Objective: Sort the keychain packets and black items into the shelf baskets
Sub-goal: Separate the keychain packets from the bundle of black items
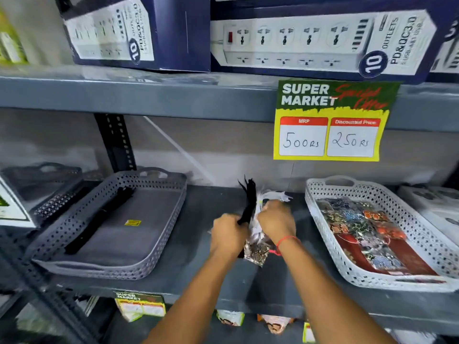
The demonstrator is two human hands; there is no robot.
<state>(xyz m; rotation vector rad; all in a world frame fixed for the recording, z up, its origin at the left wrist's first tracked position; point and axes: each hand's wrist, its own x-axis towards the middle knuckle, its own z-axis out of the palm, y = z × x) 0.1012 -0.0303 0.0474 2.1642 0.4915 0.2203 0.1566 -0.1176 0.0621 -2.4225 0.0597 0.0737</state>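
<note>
- Our left hand (229, 232) grips the black items (249, 202); our right hand (275, 219) clutches keychain packets (257, 249), both bundles between the baskets.
- Packets look light, slippery, floppy; we'd pinch their tops.

Both bare arms are reaching forward, close together. The left hand (229, 233) and right hand (275, 219) are each gripping something tightly.

Motion-blurred clear packets (257, 240) between both hands, contents indistinct; leftmost basket (42, 180) edge-cropped.
</note>
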